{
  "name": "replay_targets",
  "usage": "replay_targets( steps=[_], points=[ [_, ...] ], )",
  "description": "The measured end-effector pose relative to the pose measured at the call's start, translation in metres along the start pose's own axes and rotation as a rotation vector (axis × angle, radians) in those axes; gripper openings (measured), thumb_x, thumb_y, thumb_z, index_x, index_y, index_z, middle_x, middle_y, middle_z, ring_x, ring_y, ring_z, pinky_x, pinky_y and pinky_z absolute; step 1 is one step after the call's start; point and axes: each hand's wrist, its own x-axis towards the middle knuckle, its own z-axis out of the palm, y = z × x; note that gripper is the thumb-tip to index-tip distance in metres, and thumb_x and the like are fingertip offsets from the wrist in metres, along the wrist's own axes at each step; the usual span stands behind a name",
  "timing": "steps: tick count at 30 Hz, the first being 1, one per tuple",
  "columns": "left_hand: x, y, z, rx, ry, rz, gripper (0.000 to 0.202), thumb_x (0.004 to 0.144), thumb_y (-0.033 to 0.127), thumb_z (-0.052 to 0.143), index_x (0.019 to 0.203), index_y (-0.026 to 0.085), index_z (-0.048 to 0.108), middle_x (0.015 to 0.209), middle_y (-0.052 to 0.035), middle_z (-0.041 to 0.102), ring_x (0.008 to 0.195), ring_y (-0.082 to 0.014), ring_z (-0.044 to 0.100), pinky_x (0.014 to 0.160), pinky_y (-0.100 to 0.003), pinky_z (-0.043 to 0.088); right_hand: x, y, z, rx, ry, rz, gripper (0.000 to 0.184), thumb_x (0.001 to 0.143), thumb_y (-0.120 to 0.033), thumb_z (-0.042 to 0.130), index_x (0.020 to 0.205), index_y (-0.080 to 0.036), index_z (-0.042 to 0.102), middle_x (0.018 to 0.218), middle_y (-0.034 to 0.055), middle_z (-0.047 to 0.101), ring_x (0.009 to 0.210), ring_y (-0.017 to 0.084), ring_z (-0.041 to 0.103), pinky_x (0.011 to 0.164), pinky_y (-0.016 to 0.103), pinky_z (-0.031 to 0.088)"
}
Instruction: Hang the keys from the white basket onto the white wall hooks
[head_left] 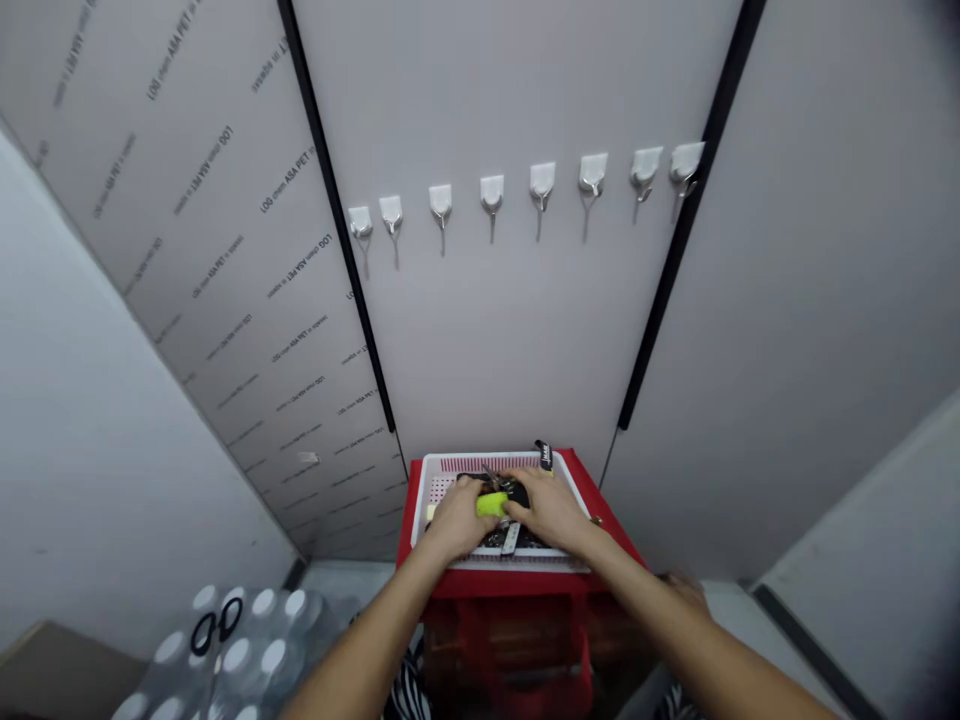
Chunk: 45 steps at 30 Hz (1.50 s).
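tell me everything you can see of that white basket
The shallow, rectangular white plastic basket has slotted walls and a perforated floor. It sits upright on a red surface, holding jumbled, mostly dark items. The left hand and right hand reach inside; whether they touch it is unclear.

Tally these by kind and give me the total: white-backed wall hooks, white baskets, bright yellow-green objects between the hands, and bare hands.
White-backed wall hooks: 8
White basket: 1
Bright yellow-green object: 1
Bare hands: 2
Total: 12
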Motion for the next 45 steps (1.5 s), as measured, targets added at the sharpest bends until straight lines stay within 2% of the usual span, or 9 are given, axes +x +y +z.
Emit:
replay_targets(
  steps=[5, 14, 20, 23, 28, 32, 36, 40, 45],
  points=[
    [0.003, 0.000, -0.001, -0.091, -0.068, -0.092, 0.028, 0.051, 0.019, 0.052, 0.079, 0.014, 0.054, 0.078, -0.0050, 0.054, 0.073, -0.0173, 0.047, 0.066, -0.026, 0.033, 0.005, 0.003, -0.003, 0.199, 0.181, 0.166, 0.024, 0.063, -0.022, 0.037, 0.081, -0.017, 0.052, 0.077, 0.0036, 0.057, 0.074, 0.015, 0.050, 0.066, 0.026, 0.036],
    [0.005, -0.011, -0.001, -0.786, 0.229, -0.215, 0.024, 0.053, 0.019, 0.052, 0.076, 0.015, 0.050, 0.063, 0.0024, 0.052, 0.058, -0.0095, 0.046, 0.056, -0.019, 0.034, 0.004, 0.011, -0.008, 0.415, 0.459, 0.309, 0.024, 0.063, -0.023, 0.036, 0.080, -0.016, 0.052, 0.076, 0.0034, 0.057, 0.071, 0.014, 0.050, 0.065, 0.025, 0.036],
    [0.002, -0.010, -0.007, -1.082, 0.281, -0.172, 0.030, 0.052, 0.025, 0.056, 0.080, 0.015, 0.047, 0.070, 0.0008, 0.053, 0.059, -0.0079, 0.047, 0.055, -0.017, 0.035, 0.002, 0.010, -0.007, 0.375, 0.327, 0.258, 0.022, 0.062, -0.018, 0.035, 0.076, -0.017, 0.052, 0.075, 0.0024, 0.057, 0.070, 0.013, 0.050, 0.065, 0.025, 0.036],
    [0.001, -0.008, -0.008, -1.124, 0.262, -0.134, 0.036, 0.049, 0.025, 0.060, 0.080, 0.014, 0.048, 0.071, 0.0000, 0.053, 0.061, -0.0088, 0.048, 0.057, -0.018, 0.036, 0.001, 0.006, -0.005, 0.283, 0.197, 0.134, 0.022, 0.060, -0.016, 0.037, 0.075, -0.017, 0.053, 0.078, 0.0031, 0.056, 0.075, 0.014, 0.047, 0.070, 0.026, 0.034],
    [-0.002, -0.003, -0.010, -1.129, 0.205, -0.125, 0.036, 0.050, 0.028, 0.059, 0.081, 0.014, 0.048, 0.074, -0.0021, 0.054, 0.064, -0.0104, 0.049, 0.057, -0.019, 0.037, 0.004, -0.009, 0.002, 0.129, 0.164, -0.025, 0.033, 0.059, -0.024, 0.047, 0.091, -0.018, 0.050, 0.090, 0.0046, 0.054, 0.086, 0.017, 0.042, 0.074, 0.029, 0.030],
    [-0.002, -0.006, -0.009, -1.105, 0.325, -0.138, 0.033, 0.050, 0.027, 0.058, 0.079, 0.014, 0.048, 0.072, -0.0015, 0.054, 0.064, -0.0101, 0.049, 0.058, -0.019, 0.037, 0.009, -0.014, 0.011, 0.155, 0.092, -0.039, 0.019, 0.067, -0.025, 0.038, 0.070, -0.017, 0.055, 0.071, 0.0041, 0.056, 0.071, 0.014, 0.047, 0.066, 0.026, 0.033],
    [-0.001, -0.009, -0.008, -1.126, 0.510, -0.279, 0.028, 0.051, 0.027, 0.055, 0.073, 0.012, 0.048, 0.066, -0.0003, 0.053, 0.059, -0.0094, 0.048, 0.056, -0.020, 0.036, 0.009, -0.009, 0.008, 0.263, 0.217, 0.052, 0.021, 0.069, -0.026, 0.034, 0.064, -0.016, 0.052, 0.064, 0.0031, 0.054, 0.063, 0.013, 0.047, 0.060, 0.023, 0.034],
    [-0.003, -0.007, -0.011, -1.142, 0.432, -0.219, 0.022, 0.052, 0.023, 0.050, 0.072, 0.014, 0.048, 0.063, 0.0018, 0.053, 0.055, -0.0081, 0.047, 0.053, -0.018, 0.035, 0.006, -0.008, 0.000, 0.383, 0.397, 0.137, 0.022, 0.069, -0.030, 0.035, 0.070, -0.016, 0.052, 0.070, 0.0035, 0.054, 0.067, 0.013, 0.047, 0.062, 0.023, 0.035],
    [-0.005, -0.005, -0.014, -1.151, 0.383, -0.219, 0.023, 0.055, 0.025, 0.045, 0.074, 0.014, 0.048, 0.058, 0.0020, 0.052, 0.049, -0.0078, 0.046, 0.048, -0.018, 0.035, 0.003, -0.012, -0.002, 0.552, 0.415, 0.166, 0.023, 0.069, -0.034, 0.035, 0.072, -0.016, 0.050, 0.068, 0.0024, 0.053, 0.064, 0.013, 0.046, 0.059, 0.022, 0.035]
  ],
)
